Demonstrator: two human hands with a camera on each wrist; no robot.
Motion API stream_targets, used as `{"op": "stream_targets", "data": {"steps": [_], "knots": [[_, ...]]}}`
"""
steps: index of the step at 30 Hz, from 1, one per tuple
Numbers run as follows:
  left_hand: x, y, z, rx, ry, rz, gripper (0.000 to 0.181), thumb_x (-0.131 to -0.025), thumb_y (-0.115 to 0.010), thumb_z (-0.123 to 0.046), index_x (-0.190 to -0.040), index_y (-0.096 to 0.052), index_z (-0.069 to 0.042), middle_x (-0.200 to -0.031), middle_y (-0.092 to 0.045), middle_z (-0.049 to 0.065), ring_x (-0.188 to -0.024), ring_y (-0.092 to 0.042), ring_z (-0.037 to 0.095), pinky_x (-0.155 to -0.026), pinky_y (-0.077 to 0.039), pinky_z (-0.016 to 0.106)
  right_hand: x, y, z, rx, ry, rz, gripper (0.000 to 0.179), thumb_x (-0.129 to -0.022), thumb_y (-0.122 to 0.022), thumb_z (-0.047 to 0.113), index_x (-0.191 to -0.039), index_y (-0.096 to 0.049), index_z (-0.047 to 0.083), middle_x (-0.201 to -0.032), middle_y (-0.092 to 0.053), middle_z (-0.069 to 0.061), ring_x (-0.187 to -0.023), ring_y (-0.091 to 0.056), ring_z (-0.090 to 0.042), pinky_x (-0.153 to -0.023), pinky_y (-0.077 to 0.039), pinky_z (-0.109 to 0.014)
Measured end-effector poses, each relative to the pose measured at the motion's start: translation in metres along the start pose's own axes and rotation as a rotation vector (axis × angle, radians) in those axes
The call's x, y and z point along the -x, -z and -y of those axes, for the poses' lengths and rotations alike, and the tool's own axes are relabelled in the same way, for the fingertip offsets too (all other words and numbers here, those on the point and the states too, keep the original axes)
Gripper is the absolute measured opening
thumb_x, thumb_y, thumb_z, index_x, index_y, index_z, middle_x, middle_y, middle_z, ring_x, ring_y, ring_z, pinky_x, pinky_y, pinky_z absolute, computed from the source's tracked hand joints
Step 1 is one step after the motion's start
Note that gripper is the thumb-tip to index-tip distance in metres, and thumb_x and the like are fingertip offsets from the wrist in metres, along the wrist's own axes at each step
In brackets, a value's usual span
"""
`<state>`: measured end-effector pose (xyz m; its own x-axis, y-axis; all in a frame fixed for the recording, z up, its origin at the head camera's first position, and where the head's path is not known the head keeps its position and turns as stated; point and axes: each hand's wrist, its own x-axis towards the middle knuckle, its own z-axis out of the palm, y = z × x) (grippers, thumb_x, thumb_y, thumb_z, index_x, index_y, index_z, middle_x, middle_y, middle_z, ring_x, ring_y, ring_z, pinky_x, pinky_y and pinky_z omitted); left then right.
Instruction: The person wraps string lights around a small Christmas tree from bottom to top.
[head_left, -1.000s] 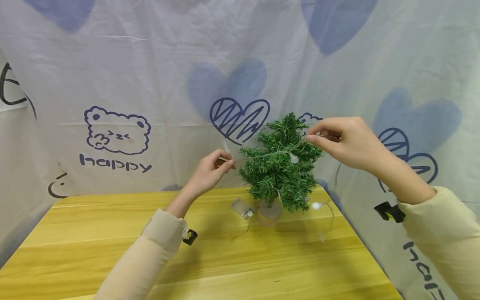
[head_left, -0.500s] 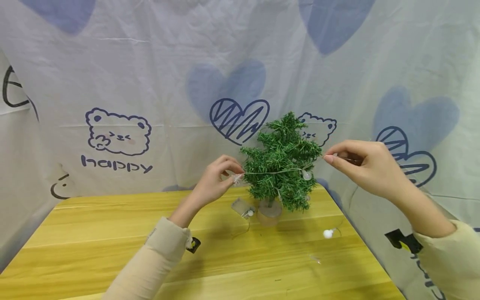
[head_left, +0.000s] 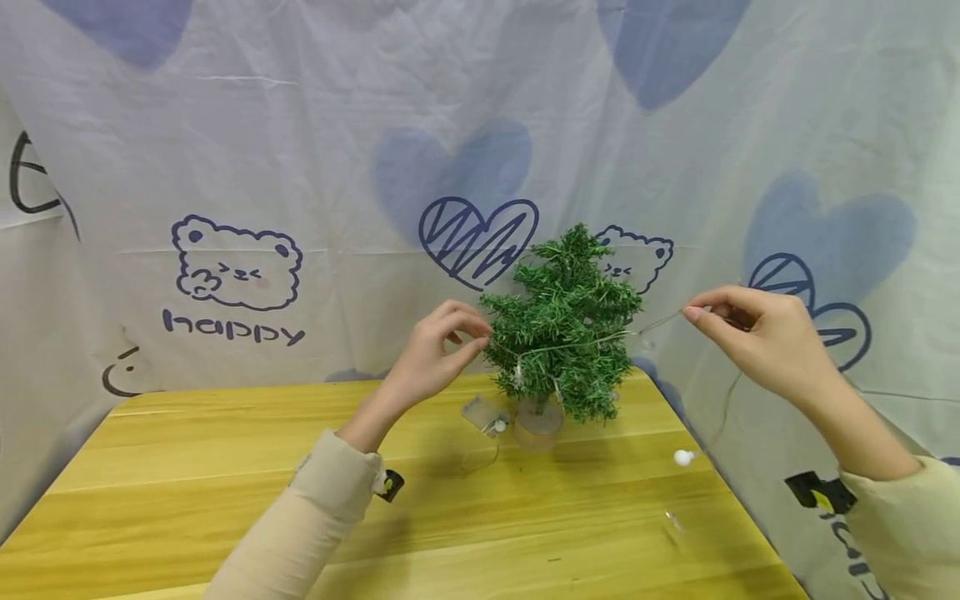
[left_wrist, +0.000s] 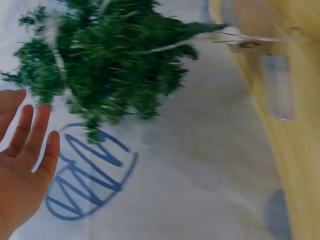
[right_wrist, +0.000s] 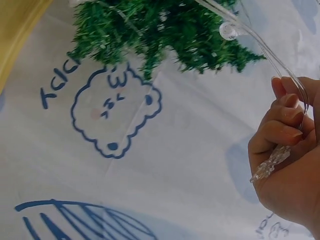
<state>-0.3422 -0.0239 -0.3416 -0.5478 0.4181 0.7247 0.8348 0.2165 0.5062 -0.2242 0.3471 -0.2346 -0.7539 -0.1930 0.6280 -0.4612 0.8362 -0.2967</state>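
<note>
A small artificial Christmas tree [head_left: 566,321] stands upright on its round wooden base [head_left: 537,427]. A thin clear light string [head_left: 573,345] runs across its front branches. My right hand [head_left: 765,337], off to the tree's right, pinches this string between thumb and fingers. In the right wrist view a clear bulb [right_wrist: 229,31] hangs near the wire, and a clear textured piece [right_wrist: 272,164] lies against the palm. My left hand [head_left: 438,354] is at the tree's left edge. The left wrist view shows its fingers [left_wrist: 36,134] apart, holding nothing; whether they touch the branches I cannot tell.
A small clear battery box [head_left: 482,412] lies on the yellow wooden table [head_left: 262,483], left of the base. A white bulb [head_left: 683,457] dangles from the wire near the table's right edge. Behind hangs a printed cloth [head_left: 360,192]; another cloth side runs along the right.
My right hand has moved down and right, drawing the string lower across the tree. My left hand moved slightly right to the tree and let go of the string.
</note>
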Motion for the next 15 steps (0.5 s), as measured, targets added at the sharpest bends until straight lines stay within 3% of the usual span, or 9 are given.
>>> {"op": "stream_targets", "data": {"steps": [4, 7, 12, 15], "knots": [[-0.018, 0.003, -0.016, 0.015, -0.042, -0.03, 0.015, -0.098, -0.071, -0.003, -0.112, -0.074, -0.003, -0.118, -0.065, 0.009, -0.095, -0.066, 0.019, -0.078, -0.057, 0.041, -0.001, -0.002, -0.01, 0.029, -0.058, 0.028, 0.015, -0.103, -0.068, 0.02, -0.109, -0.078, 0.01, -0.073, -0.062, -0.001, -0.056, -0.044, -0.013, -0.05, -0.034, -0.026], [-0.036, 0.004, -0.032, 0.023, -0.06, -0.015, 0.015, -0.099, -0.07, -0.005, -0.114, -0.073, -0.004, -0.118, -0.065, 0.007, -0.092, -0.064, 0.016, -0.076, -0.055, 0.036, -0.001, -0.005, -0.017, 0.052, -0.096, 0.061, 0.019, -0.105, -0.066, 0.025, -0.11, -0.077, 0.01, -0.072, -0.06, -0.002, -0.057, -0.045, -0.015, -0.05, -0.035, -0.028], [-0.072, -0.001, -0.061, -0.002, -0.113, 0.065, 0.016, -0.101, -0.069, -0.007, -0.117, -0.071, -0.006, -0.117, -0.064, 0.004, -0.09, -0.062, 0.012, -0.073, -0.052, 0.028, -0.002, -0.011, -0.029, 0.07, -0.116, 0.124, 0.024, -0.105, -0.065, 0.029, -0.111, -0.077, 0.008, -0.075, -0.063, -0.002, -0.058, -0.047, -0.016, -0.051, -0.036, -0.029], [-0.094, -0.007, -0.079, -0.037, -0.132, 0.151, 0.017, -0.103, -0.067, -0.01, -0.12, -0.07, -0.008, -0.117, -0.066, 0.002, -0.092, -0.061, 0.011, -0.077, -0.052, 0.027, -0.003, -0.012, -0.029, 0.073, -0.111, 0.131, 0.024, -0.105, -0.066, 0.028, -0.11, -0.077, 0.007, -0.075, -0.064, -0.002, -0.059, -0.048, -0.016, -0.051, -0.037, -0.029]]}}
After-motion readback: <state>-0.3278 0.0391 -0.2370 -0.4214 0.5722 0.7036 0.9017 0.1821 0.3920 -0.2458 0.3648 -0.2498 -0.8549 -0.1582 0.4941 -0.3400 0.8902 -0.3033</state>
